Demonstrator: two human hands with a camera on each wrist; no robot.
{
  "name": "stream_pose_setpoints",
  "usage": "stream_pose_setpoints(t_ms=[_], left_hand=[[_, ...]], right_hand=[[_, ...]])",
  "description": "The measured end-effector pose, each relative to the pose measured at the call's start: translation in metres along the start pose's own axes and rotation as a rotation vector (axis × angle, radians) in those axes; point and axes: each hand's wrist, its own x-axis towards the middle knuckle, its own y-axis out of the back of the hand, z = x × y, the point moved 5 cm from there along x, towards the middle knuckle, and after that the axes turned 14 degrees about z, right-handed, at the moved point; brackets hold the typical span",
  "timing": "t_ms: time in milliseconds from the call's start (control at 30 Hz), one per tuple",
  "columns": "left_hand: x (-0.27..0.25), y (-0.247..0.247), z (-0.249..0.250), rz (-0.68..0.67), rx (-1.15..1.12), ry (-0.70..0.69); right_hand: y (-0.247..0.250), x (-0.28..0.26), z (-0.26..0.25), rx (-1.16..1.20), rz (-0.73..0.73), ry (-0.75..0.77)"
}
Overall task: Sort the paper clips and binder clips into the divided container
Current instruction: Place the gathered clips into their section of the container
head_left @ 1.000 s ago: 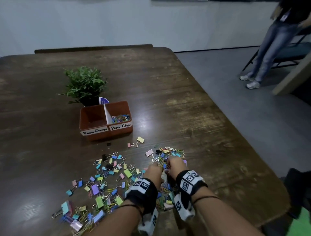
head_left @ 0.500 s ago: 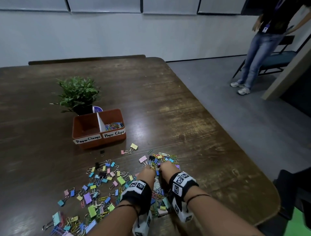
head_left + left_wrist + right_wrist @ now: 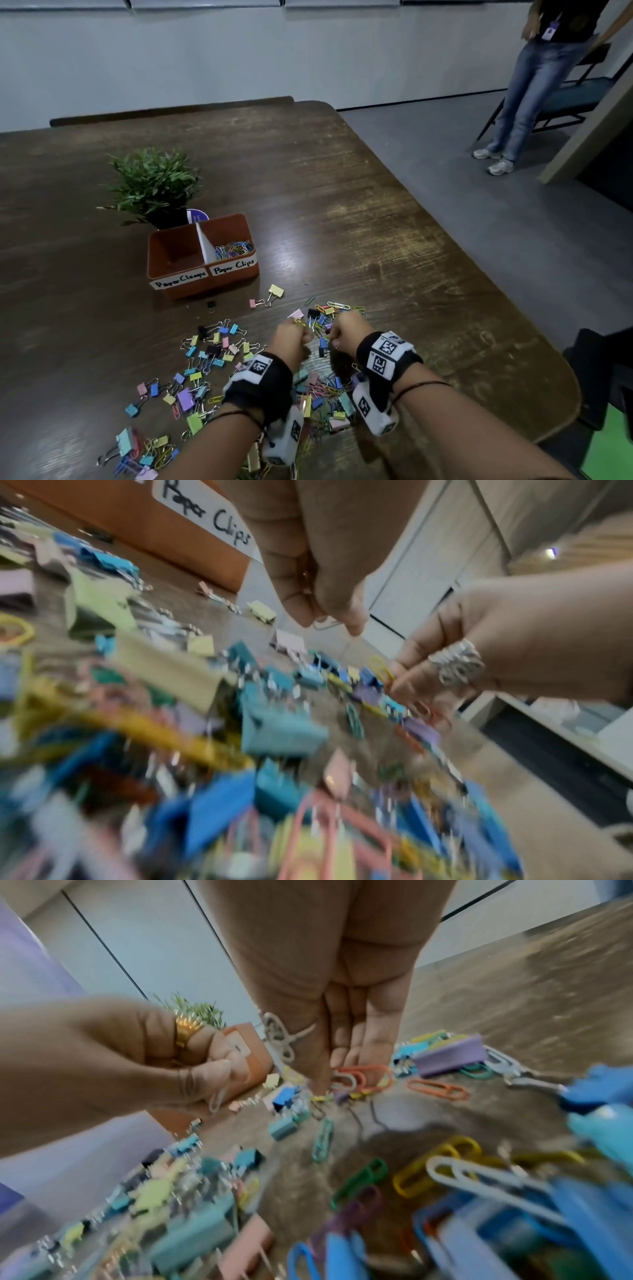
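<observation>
Hands over a mixed heap of clips, container partly filled.

Divided container (image 3: 202,274): orange-brown box with a white partition, labelled "Paper Clamps" at left and "Paper Clips" at right, standing on the wooden surface (image 3: 376,240) in front of a potted plant (image 3: 154,185). Right compartment holds coloured paper clips (image 3: 233,247); the left shows none. Binder clips (image 3: 212,356), pastel and black with wire handles, lie scattered with loose paper clips across the near surface. Left hand (image 3: 291,341) is fisted, thumb and fingers pinched on a pale paper clip (image 3: 325,623), above the heap. Right hand (image 3: 344,330), ringed, is curled, fingertips (image 3: 346,1053) clamped on orange paper clips (image 3: 363,1076) at the heap.
</observation>
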Motion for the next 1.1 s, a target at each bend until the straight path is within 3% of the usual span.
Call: stream_pose_setpoints(t_ms=[67,133,200,367,433,600,767,900,1100], left_hand=[[0.006,0.023,-0.002,0.068,-0.084,0.05],[0.015,0.052,-0.01,0.203,-0.192,0.118],[0.028,0.079,-0.02,0.355,-0.203,0.1],[0.069,0.138,-0.049,0.566,-0.242,0.195],[0.081,0.147,-0.058,0.538,-0.18,0.168],[0.082,0.132,-0.061,0.306,-0.201,0.107],[0.068,0.094,-0.067,0.096,-0.243,0.137],[0.06,0.076,-0.068,0.057,-0.241,0.229],[0.05,0.069,-0.057,0.057,-0.209,0.281]], right_hand=[[0.01,0.004,-0.004,0.083,0.008,0.003],[0.024,0.013,-0.014,0.154,0.048,0.015],[0.039,0.027,-0.031,0.235,0.079,0.021],[0.076,0.079,-0.09,0.198,0.092,0.165],[0.079,0.094,-0.099,0.19,0.023,0.156],[0.057,0.101,-0.093,0.368,-0.11,0.078],[0.034,0.089,-0.078,0.462,-0.044,-0.008],[0.025,0.081,-0.076,0.37,0.064,0.02],[0.023,0.067,-0.073,0.413,0.095,0.039]])
